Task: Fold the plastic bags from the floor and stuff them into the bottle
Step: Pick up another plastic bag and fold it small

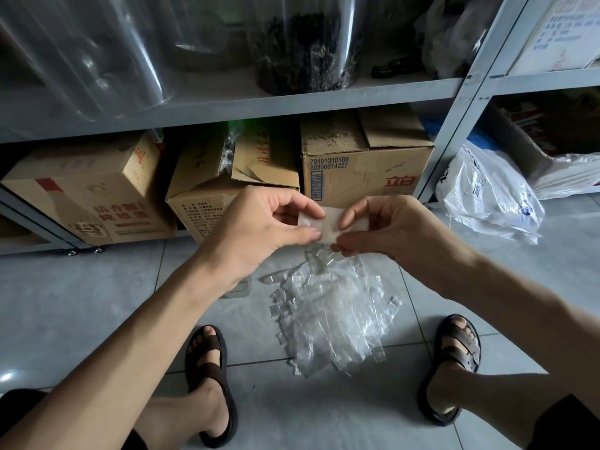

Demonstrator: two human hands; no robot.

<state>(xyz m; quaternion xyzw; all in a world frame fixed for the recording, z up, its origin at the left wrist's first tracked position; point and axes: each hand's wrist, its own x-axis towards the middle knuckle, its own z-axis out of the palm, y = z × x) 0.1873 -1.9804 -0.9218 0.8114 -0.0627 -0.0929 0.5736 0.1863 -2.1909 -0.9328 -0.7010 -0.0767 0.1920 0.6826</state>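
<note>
1. Two brown sandals (211,378) stand nearest on the tiled floor (97,303), one left and one right.
2. Between and just beyond them, a loose pile of clear plastic bags (328,319) lies on the floor.
3. Above the far edge of the pile, the left hand (259,232) and right hand (386,228) each pinch one end of a small folded bag (326,222) between thumb and curled fingers.
4. Farther off, cardboard boxes (367,167) sit under a grey shelf (227,105); a white shopping bag (487,196) lies far right.
</note>
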